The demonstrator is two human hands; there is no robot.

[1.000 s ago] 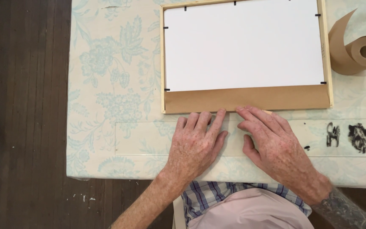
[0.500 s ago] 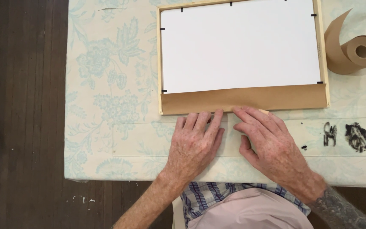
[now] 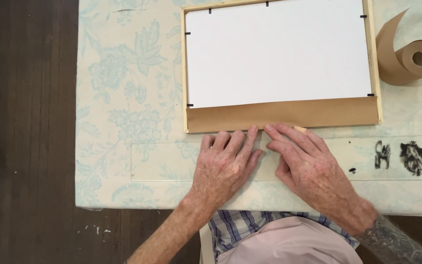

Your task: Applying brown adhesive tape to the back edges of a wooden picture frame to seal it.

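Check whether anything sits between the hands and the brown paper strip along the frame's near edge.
Nothing visible does. The left hand and right hand lie side by side on the tablecloth, fingertips at the brown paper strip on the frame.

Frame [image 3: 280,66] on table [image 3: 123,98], tape roll [image 3: 411,61] right of frame

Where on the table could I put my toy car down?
The flowered tablecloth lies bare between the table's left edge and the pale wooden picture frame. Another patch runs along the near edge, left of the left hand. It is crowded where both hands, the right hand too, press the brown paper tape strip, and by the brown tape roll.
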